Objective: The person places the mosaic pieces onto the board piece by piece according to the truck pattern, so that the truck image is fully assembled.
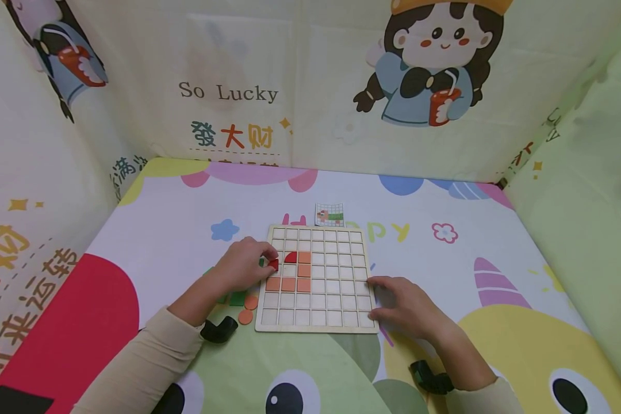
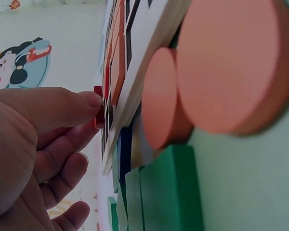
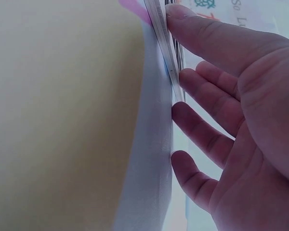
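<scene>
Red piece (image 1: 273, 264), small & flat, is pinched in the L hand (image 1: 245, 263), between thumb and index; the other fingers are loosely bent and have hold of nothing, per the L wrist view. Pinching by the edges prob. leaves its underside free, so it could lie flat w/o fingers in the way. It's at the L margin of the gridded wooden board (image 1: 336, 301); can't tell if it touches a cell.

R hand (image 1: 409, 307) has no real grip: fingers apart & relaxed, thumb and index against the board's R edge. Looks like a light brace, i.e. to stop the board sliding on the worktop (image 1: 414, 259), w/ the palm well off the cells.

On the board, orange squares (image 1: 304, 270) make a corner-shaped run nr. the L side, w/ a red rounded piece (image 1: 291, 257) beside the top one; the grid's ridges prob. keep them in line. Loose orange discs (image 1: 245, 317) & green pcs (image 1: 238, 298) lie just off the L edge, presumably for a short reach. Small card (image 1: 329, 215) w/ a coloured grid sits right by the far edge, prob. so it's readable w/o looking away from the cells.
</scene>
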